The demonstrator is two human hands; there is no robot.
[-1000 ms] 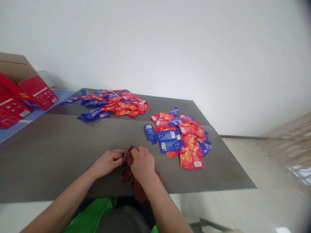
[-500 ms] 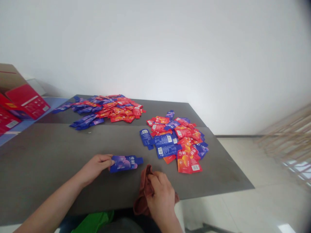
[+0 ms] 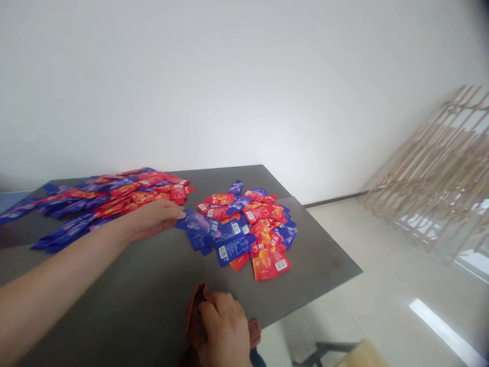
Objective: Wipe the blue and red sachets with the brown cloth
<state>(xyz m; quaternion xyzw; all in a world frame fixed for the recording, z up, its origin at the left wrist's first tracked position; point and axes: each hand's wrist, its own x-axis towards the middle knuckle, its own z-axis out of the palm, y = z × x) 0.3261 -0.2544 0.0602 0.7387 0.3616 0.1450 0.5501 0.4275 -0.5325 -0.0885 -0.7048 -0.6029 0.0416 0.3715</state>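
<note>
My left hand [image 3: 162,218] pinches the end of a blue pouch [image 3: 194,223] with purple fruit printed on it. The pouch overlaps the left edge of a pile of red and blue pouches [image 3: 263,209]; whether it rests on them or hovers just above I cannot tell. At the table's front edge my right hand [image 3: 225,331] is closed around a crumpled brown cloth [image 3: 195,321], part of which hangs below the fist. A second, larger heap of red and blue pouches [image 3: 114,193] lies behind my left forearm.
The dark grey table [image 3: 321,260] ends at a front right edge above a pale tiled floor [image 3: 382,300]. A white wall [image 3: 229,81] stands behind it. Wooden slatted racks [image 3: 439,168] lean at the right. Part of a stool-like wooden piece [image 3: 362,355] shows at the bottom.
My left hand has carried the blue pouch forward to the right-hand pile. My right hand keeps its grip on the cloth. The view has turned right, so the red boxes have left it.
</note>
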